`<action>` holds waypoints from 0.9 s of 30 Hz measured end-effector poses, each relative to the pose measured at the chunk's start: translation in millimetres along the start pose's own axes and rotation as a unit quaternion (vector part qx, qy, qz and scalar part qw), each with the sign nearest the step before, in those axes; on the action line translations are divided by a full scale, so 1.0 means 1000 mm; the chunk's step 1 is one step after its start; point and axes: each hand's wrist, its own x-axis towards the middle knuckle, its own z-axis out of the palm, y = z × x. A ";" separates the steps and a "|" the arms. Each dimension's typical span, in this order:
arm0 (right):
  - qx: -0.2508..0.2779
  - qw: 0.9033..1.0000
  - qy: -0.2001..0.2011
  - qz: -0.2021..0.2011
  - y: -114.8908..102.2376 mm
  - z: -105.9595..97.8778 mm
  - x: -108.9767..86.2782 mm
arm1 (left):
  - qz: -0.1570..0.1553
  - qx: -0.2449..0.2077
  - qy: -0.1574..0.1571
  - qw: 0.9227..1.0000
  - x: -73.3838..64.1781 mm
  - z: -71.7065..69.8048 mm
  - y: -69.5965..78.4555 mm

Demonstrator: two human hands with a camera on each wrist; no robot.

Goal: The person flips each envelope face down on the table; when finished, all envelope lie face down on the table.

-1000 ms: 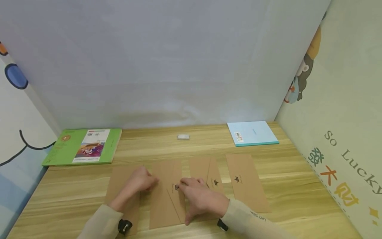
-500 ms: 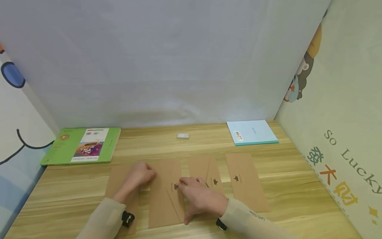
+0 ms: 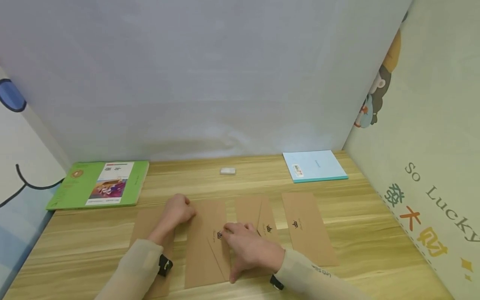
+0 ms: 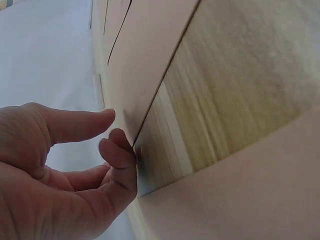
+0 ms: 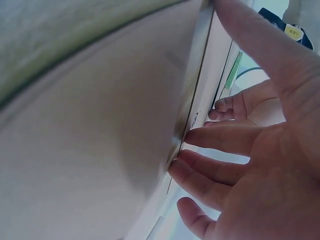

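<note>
Green book (image 3: 99, 185): flat at the far left of the table (image 3: 360, 233), picture uppermost, near the row of brown envelopes; little risk seen. First envelope (image 3: 145, 223): flat, partly hidden under the left forearm; contact cannot be told, but a low sleeve (image 3: 136, 266) could drag it askew. Left hand (image 3: 176, 212): fingers loosely bent, thumb a little apart from them, nothing seen between; fingertips at the upper left edge of the second envelope. Likely fault: a nail catching under that edge and creasing it. Second envelope (image 3: 204, 233): the piece in hand, flat between both hands, its crown print near the right edge. Judged the most exposed item; uneven pressure from two sides could skew it, and too much could bow the paper. Small pale block (image 3: 227, 171): beyond the row, well apart from both hands. Right hand (image 3: 247, 246): spread wide, fingertips and thumb along the second envelope's right edge, clasping nothing visible. Third envelope (image 3: 253, 208): partly beneath the right hand, a narrow gap from the second; a dropped palm could shove it and spoil the spacing. Fourth envelope (image 3: 309, 229): flat, untouched; a rightward sweep of the forearm might nudge it. Pale blue notebook (image 3: 315, 166): behind the row, out of harm's way.
</note>
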 end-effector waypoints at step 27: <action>-0.005 1.000 -0.005 -0.001 0.001 0.002 0.001 | 0.009 0.017 -0.010 1.000 0.008 -0.002 0.000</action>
